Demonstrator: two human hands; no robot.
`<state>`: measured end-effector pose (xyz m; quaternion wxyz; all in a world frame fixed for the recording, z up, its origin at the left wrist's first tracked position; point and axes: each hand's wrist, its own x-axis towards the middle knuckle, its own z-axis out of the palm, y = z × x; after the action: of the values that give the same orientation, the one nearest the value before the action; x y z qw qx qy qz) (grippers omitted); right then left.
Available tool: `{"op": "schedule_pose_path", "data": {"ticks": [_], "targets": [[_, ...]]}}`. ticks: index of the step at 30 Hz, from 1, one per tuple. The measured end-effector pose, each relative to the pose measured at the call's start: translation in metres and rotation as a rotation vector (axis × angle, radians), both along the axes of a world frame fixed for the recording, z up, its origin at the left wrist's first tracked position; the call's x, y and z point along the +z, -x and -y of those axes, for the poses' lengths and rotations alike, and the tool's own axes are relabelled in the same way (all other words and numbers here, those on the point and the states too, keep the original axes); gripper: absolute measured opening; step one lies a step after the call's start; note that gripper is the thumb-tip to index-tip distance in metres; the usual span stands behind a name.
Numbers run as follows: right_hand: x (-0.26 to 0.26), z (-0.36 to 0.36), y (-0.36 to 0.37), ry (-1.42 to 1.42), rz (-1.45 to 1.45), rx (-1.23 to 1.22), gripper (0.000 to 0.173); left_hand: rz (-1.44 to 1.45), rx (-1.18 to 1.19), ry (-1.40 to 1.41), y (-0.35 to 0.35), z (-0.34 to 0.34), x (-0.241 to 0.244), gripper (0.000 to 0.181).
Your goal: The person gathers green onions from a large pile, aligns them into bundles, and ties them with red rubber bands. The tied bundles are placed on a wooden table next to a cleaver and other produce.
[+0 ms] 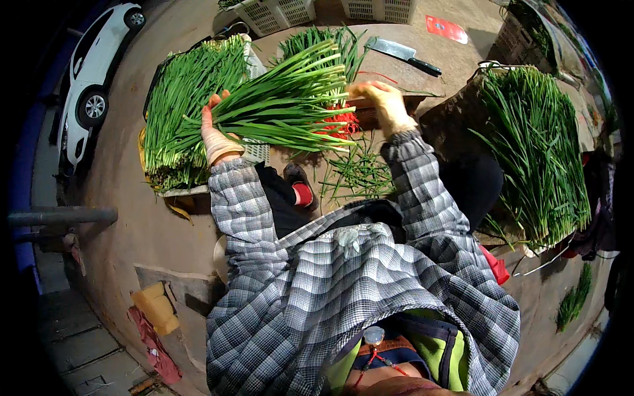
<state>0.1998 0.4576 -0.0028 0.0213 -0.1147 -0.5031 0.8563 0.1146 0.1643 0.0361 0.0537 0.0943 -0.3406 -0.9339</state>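
Observation:
A bunch of green chives [287, 99] spreads in a fan, its pale stem ends pointing right. My left hand [216, 131], in a pale glove with bare fingertips, grips the leafy end. Beside the stem ends is my right hand [379, 101], gloved and bent at the wrist. Its fingers are blurred, so whether they pinch a stem is unclear. A bundle of red ties [341, 123] shows below the stems. Another heap of chives [317, 42] lies on a low wooden board [421, 88] behind the bunch. A cleaver [403, 55] with a black handle rests there too.
At the left stands a crate heaped with chives [193, 99]; another chive pile [537, 153] is at the right. Loose trimmings [359, 171] litter the ground near my shoe [299, 183]. Pale plastic crates [277, 15] stand at the back. A white car [91, 84] is parked far left.

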Motion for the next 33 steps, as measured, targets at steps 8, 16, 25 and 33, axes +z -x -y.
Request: {"op": "schedule_pose_path", "data": {"ticks": [8, 16, 25, 33], "targets": [[0.049, 0.023, -0.011, -0.261, -0.019, 0.069, 0.024, -0.01, 0.046, -0.029, 0.0, -0.004, 0.001, 0.03], [0.035, 0.027, 0.02, 0.028, -0.134, 0.336, 0.019, -0.031, 0.05, 0.001, -0.004, -0.011, 0.011, 0.027], [0.001, -0.035, -0.019, -1.098, 0.171, 0.232, 0.019, -0.012, 0.065, -0.017, 0.0, 0.016, 0.013, 0.027], [0.048, 0.043, -0.016, -1.69, -0.296, 0.171, 0.025, 0.047, 0.026, -0.041, 0.002, 0.01, 0.011, 0.028]]}}
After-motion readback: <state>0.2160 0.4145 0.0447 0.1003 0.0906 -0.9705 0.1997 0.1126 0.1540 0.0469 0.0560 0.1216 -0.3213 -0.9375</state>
